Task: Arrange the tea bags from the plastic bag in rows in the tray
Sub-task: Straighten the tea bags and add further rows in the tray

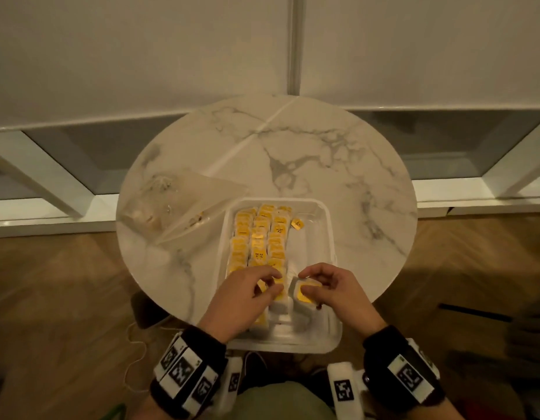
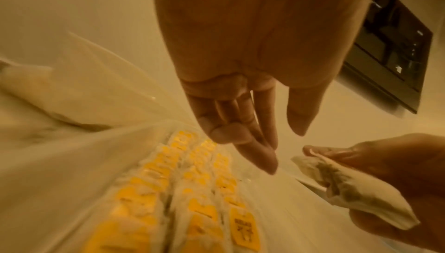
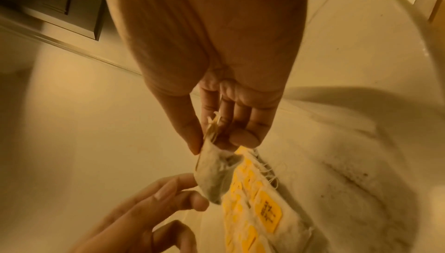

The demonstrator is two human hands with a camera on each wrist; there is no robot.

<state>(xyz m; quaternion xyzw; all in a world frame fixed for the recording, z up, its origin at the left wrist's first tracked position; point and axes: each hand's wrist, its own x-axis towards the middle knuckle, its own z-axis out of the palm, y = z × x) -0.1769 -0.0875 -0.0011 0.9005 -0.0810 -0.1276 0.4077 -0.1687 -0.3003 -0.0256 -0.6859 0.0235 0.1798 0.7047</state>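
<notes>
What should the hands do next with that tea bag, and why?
Probably lower the white tea bag with the yellow tag, pinched in the right hand, into the bare right side of the clear plastic tray. Three rows fill the left; the left hand rests on them.

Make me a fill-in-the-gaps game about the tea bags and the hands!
1. The right hand pinches one ____.
2. The tea bags lie in rows inside the white ____.
3. The tags on the tea bags are ____ in colour.
4. The plastic bag lies on the table, to the ____ of the tray.

Missing words: tea bag; tray; yellow; left
</notes>
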